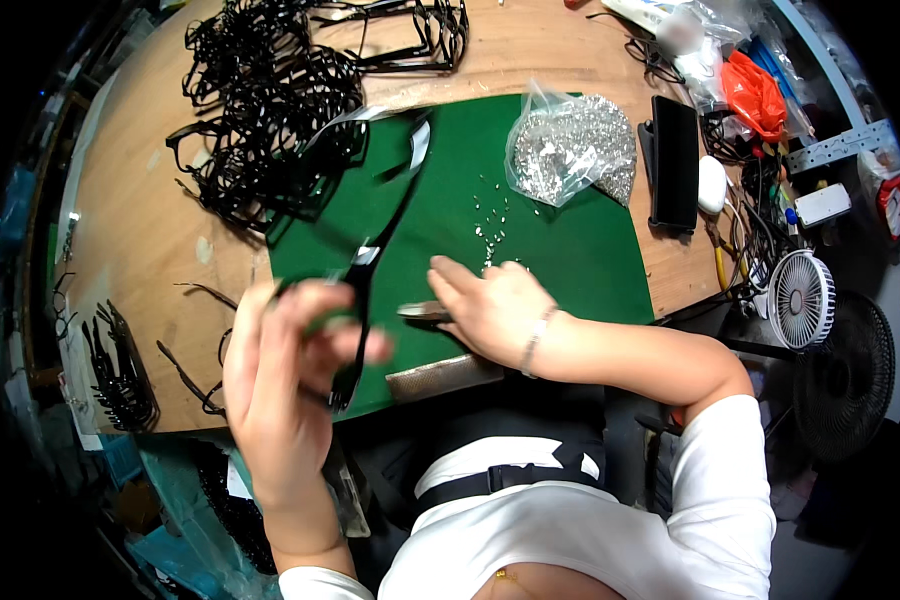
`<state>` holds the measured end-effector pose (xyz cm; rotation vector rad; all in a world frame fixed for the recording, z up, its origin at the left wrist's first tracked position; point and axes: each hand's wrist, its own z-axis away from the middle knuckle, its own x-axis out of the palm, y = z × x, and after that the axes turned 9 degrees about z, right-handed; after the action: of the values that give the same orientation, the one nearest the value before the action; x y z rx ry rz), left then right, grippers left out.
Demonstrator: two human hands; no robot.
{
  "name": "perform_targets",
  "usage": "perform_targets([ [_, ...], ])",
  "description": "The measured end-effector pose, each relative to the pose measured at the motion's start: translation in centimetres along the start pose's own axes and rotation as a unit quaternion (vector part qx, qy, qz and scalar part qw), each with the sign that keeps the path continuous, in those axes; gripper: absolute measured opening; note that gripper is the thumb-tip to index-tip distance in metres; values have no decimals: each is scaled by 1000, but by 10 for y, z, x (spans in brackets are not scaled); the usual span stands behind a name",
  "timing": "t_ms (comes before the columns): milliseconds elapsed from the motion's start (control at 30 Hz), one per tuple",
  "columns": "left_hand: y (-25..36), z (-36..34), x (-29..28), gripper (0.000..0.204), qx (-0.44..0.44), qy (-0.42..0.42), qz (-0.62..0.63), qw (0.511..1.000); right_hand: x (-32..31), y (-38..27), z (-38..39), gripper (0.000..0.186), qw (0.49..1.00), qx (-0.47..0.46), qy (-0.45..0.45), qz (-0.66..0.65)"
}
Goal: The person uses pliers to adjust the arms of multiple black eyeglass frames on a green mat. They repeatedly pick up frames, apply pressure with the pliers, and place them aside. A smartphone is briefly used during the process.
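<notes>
We find bench (135, 220) brightly lit, periphery black at three and nine o'clock. Left hand (285, 375) and glasses frame (364, 278), toward eight o'clock, motion-blurred. Glare speckles plastic bag (560, 150), one o'clock. Fisheye bows edges.

Two hands (290, 360) (500, 315), one mat (590, 265), two fans (802, 300) (850, 385) (one white).

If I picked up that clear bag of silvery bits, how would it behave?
The clear bag would probably sag, since its film looks thin and wrinkled. The silvery bits would likely shift, being tiny and many. Spilling seems possible: small pale pieces lie loose on the green mat.
</notes>
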<state>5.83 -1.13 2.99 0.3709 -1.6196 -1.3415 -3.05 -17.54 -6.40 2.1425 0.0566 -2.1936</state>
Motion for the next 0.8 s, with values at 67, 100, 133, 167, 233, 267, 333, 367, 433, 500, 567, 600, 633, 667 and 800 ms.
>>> perform_targets([
  [67, -2, 31, -14, 29, -18, -9, 12, 1000, -8, 8, 26, 46, 999, 28, -39, -12],
  [100, -10, 40, -14, 33, -25, -5, 6, 1000, -12, 12, 39, 47, 998, 46, -46, -7],
  [133, -23, 48, -16, 35, -13, 9, -17, 1000, -14, 11, 46, 48, 997, 46, -51, -20],
  [167, -37, 54, -16, 39, -1, 23, -39, 999, -17, 10, 51, 49, 997, 46, -57, -34],
  [233, -54, 59, -7, 56, -6, 50, -80, 996, -20, 9, 59, 50, 994, 40, -54, -86],
  [267, -63, 62, -7, 59, 6, 36, -94, 995, -24, 10, 62, 51, 992, 37, -52, -112],
  [333, -69, 65, -5, 70, 12, 25, -105, 994, -33, 20, 59, 43, 989, 68, -11, -132],
  [367, -69, 65, -7, 73, 12, 24, -111, 993, -33, 28, 57, 37, 988, 79, 17, -134],
  [433, -66, 61, -8, 77, 19, 15, -124, 992, -23, 46, 45, 21, 972, 136, -11, -190],
  [500, -62, 59, -4, 89, 9, 17, -92, 996, 3, 53, 30, 16, 954, 167, 5, -247],
  [567, -57, 56, 2, 92, 11, -7, -56, 998, 9, 44, 29, 13, 951, 170, 1, -257],
  [600, -55, 58, 4, 96, 13, -17, -30, 999, 9, 41, 30, 13, 952, 172, 10, -251],
  [633, -54, 58, 4, 96, 13, -22, -20, 999, 8, 39, 31, 14, 953, 175, 19, -245],
  [667, -53, 57, 2, 96, 14, -27, -9, 999, 9, 39, 29, 15, 957, 165, 15, -238],
  [800, -58, 57, 6, 93, 5, -1, -35, 999, 10, 36, 25, 15, 971, 143, -2, -191],
])
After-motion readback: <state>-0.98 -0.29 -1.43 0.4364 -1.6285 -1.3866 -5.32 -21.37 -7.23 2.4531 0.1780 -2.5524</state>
